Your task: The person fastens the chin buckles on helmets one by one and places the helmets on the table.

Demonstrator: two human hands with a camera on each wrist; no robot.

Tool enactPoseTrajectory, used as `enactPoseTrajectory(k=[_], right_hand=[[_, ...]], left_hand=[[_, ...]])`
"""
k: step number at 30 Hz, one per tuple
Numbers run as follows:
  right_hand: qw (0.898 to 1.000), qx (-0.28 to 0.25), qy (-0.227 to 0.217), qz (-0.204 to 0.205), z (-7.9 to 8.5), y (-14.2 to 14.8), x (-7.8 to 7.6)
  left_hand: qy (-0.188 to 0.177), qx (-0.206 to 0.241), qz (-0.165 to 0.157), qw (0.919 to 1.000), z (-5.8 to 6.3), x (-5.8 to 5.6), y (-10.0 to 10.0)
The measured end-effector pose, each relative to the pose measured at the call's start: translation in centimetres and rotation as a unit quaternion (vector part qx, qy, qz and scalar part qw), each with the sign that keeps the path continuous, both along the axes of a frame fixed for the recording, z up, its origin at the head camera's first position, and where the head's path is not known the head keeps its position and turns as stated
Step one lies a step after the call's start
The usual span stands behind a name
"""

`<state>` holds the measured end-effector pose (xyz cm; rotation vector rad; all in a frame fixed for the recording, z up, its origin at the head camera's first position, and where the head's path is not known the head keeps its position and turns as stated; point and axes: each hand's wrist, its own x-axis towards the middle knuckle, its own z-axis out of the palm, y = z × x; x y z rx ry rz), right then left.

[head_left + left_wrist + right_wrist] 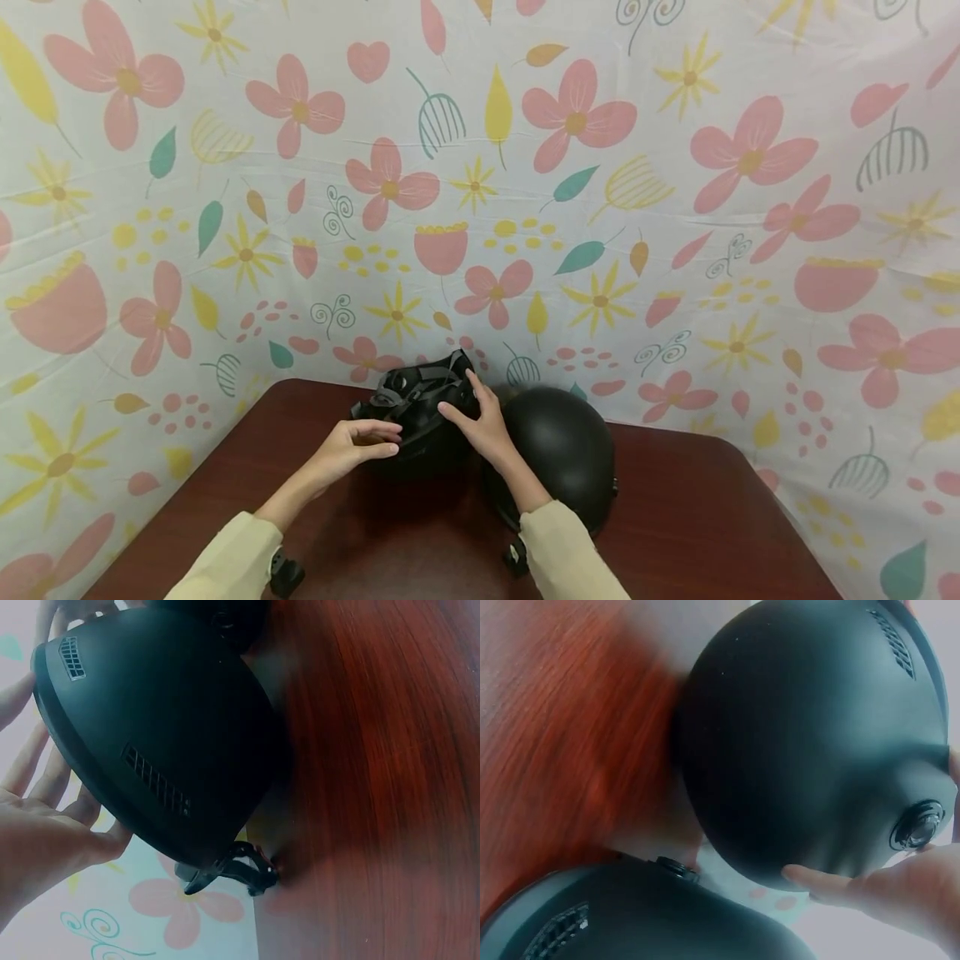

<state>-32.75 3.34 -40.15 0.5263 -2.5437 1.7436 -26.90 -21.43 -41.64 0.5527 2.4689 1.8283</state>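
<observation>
A black helmet (427, 437) lies upturned on the table, its rim tilted and its padding and straps (412, 392) showing. Along the near left rim my left hand (341, 454) touches with extended fingertips. My right hand (483, 421) holds the opposite side, thumb over the rim and fingers around the shell. One finger (817, 881) lies on the outer shell below a round side knob (917, 825). In the left wrist view, the shell (165, 712) shows two vent grilles, and a dark strap piece (247, 870) sticks out past the rim.
Dome up beside my right forearm sits a second black helmet (562, 450), close to the first. Both rest on a dark red-brown wooden table (675, 517). Behind it hangs a white cloth (480, 208) printed with flowers, reaching down to the table's back edge.
</observation>
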Motion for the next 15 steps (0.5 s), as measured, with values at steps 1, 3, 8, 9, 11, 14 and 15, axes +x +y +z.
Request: enactPoseTrajectory(k=[1, 3, 8, 9, 11, 14, 15], right_hand=[[1.0, 0.0, -0.005, -0.001, -0.1, 0.0, 0.0], [1.0, -0.002, -0.016, -0.002, -0.3, 0.2, -0.1], [0.999, -0.009, -0.033, -0.002, -0.8, 0.5, -0.1], [0.999, -0.01, -0.032, -0.004, -0.9, 0.5, -0.1], [0.999, -0.012, -0.029, -0.01, -1.0, 0.5, -0.1], [0.999, -0.012, -0.02, -0.027, -1.3, 0.4, -0.1], [0.999, -0.011, -0.018, -0.032, -1.4, 0.4, -0.1]], left_hand=[[0.004, 0.0, -0.003, 1.0, 0.0, 0.0, 0.0], [0.011, 0.0, -0.006, 0.9999, -0.1, 0.0, -0.1], [0.015, -0.009, 0.006, 0.9998, -0.3, 0.1, -0.1], [0.017, -0.011, 0.007, 0.9998, -0.3, 0.1, -0.1], [0.024, -0.016, 0.009, 0.9996, -0.3, 0.1, 0.0], [0.039, -0.025, 0.013, 0.9988, -0.3, 0.0, -0.1], [0.043, -0.027, 0.016, 0.9986, -0.4, -0.1, -0.1]])
